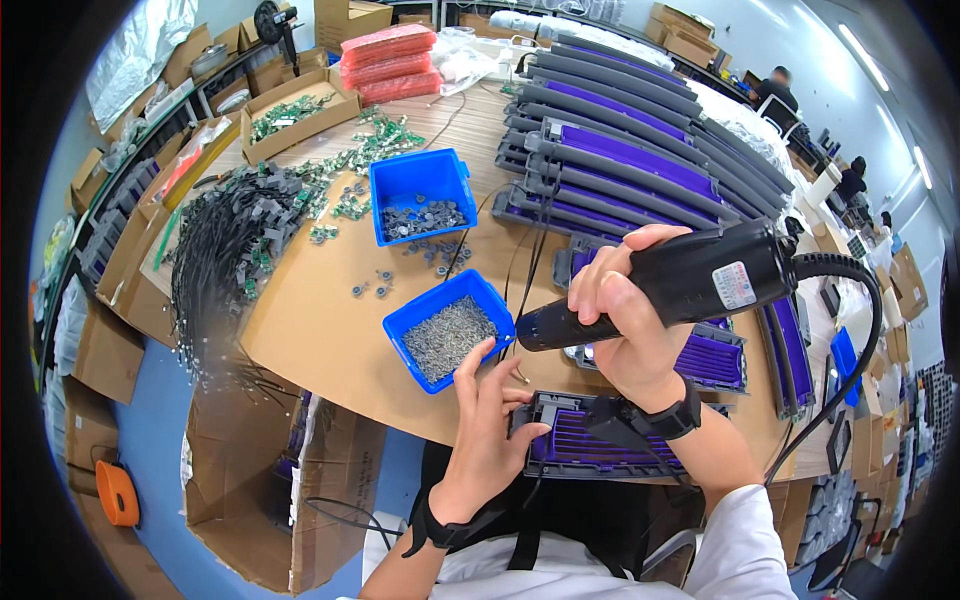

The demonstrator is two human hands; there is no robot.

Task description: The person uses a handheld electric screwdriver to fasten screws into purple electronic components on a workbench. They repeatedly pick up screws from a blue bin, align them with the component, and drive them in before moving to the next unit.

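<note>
In my right hand (635,325), a black electric screwdriver (690,275) lies almost level, its nose pointing left at the right rim of a blue bin (413,362). The fingers wrap round the body, and a thick black cable (865,290) leaves its back end. Small metal screws (450,335) fill much of that bin. My left hand (490,410) grips the left end of a grey and purple slatted plastic housing (590,440) at the table's near edge. Its thumb rests on the housing, while the index finger stretches toward the bin. The right wrist hides part of the housing.
A second blue bin (420,170) holds small grey round parts. Long grey and purple housings (620,150) are stacked behind. Bundled black wires (215,240) and green circuit boards (375,140) lie left. Below stands an open cardboard box (240,510). Thin wires cross the table.
</note>
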